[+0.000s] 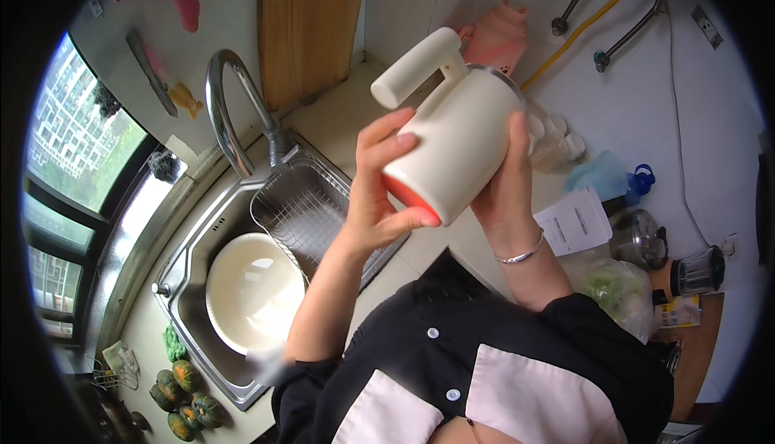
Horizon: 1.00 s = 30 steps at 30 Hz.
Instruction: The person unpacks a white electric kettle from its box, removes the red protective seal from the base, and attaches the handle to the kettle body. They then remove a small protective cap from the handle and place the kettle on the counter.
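Note:
A cream-white electric kettle or jug (463,141) with a thick handle and a metal rim is held up and tilted between both hands, above the counter beside the sink. My left hand (384,183) grips its lower end, thumb over the red-orange base edge and fingers on the body near the handle. Against the opposite side of the body lies my right hand (511,171), with a silver bangle at the wrist. The inside of the vessel cannot be seen.
A steel sink (197,329) holds a cream basin (254,292) and a wire rack (309,214) under a curved faucet (224,111). Small green squashes (187,404) lie beside it. Opposite are a bagged vegetable (617,292), a glass pot (639,239), a blender jar (696,271) and a wooden board (312,26) behind.

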Tool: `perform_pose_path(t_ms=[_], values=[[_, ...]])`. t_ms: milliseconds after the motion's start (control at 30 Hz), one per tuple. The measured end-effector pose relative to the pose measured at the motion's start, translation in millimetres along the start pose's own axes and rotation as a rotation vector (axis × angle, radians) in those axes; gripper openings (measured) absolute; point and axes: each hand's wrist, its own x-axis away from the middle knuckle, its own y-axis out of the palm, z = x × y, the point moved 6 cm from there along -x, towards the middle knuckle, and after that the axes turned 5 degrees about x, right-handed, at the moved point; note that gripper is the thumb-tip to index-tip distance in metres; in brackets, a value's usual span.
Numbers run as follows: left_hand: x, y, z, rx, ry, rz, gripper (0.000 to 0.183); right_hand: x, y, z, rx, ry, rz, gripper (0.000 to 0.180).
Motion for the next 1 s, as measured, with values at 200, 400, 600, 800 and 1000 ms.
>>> perform_pose_path(t_ms=[200, 400, 600, 800, 1000], values=[[13.8, 9.9, -7.6, 0.467, -0.107, 0.211, 0.039, 12.1, 3.0, -3.2, 0.06, -0.151, 0.067, 0.061], [11.8, 13.5, -9.9, 0.653, -0.181, 0.394, 0.056, 17.7, 10.7, -9.9, 0.138, -0.321, 0.083, 0.059], [11.4, 17.7, -8.0, 0.698, -0.292, 0.542, 0.071, 13.4, 6.8, -7.5, 0.088, -0.249, 0.086, 0.055], [4.8, 18.8, 0.8, 0.751, -0.263, 0.347, 0.061, 4.6, 4.9, -6.7, -0.059, -0.084, 0.039, 0.051], [5.9, 18.2, 11.0, 0.721, -0.208, 0.233, 0.055, 6.2, 14.9, -9.2, -0.164, 0.146, -0.002, 0.057]])
